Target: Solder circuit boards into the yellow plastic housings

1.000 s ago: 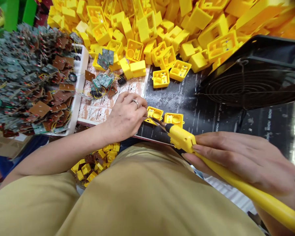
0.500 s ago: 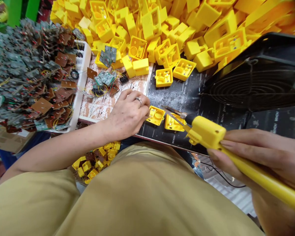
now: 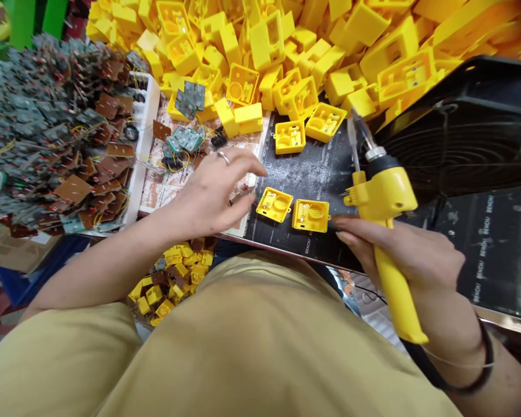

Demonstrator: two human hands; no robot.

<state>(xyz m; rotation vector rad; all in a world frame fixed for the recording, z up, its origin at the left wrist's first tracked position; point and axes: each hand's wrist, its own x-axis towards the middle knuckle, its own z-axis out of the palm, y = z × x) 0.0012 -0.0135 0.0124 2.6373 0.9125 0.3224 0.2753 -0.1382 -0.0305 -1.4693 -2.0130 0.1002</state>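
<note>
dark-topped table [image 3: 499,231] across in front of me, pale patterned sheet [image 3: 156,191] over its left part. big heap of yellow housings [image 3: 264,52] along the far edge. left end: white tray [image 3: 145,133], circuit boards [image 3: 47,127] piled well above its rim. toward the far right corner: black fan [image 3: 464,127], tilted, wire grille showing. below the near edge, to the left: lots of small yellow pieces [image 3: 154,294].

my right hand [image 3: 429,260] is over the near edge with the yellow tool [image 3: 384,197], handle lying across the fingers, tip aimed at the far edge. index and thumb tips close together, just beside the right work housing [image 3: 311,215]; can't tell if they touch it. left work housing [image 3: 273,204] is next to it, both open side up near the near edge.

my left hand [image 3: 200,194] is over the sheet, index and thumb spread apart, beside the left work housing. small white bit [image 3: 250,180] shows in that gap, can't tell if i'm touching it.
</note>
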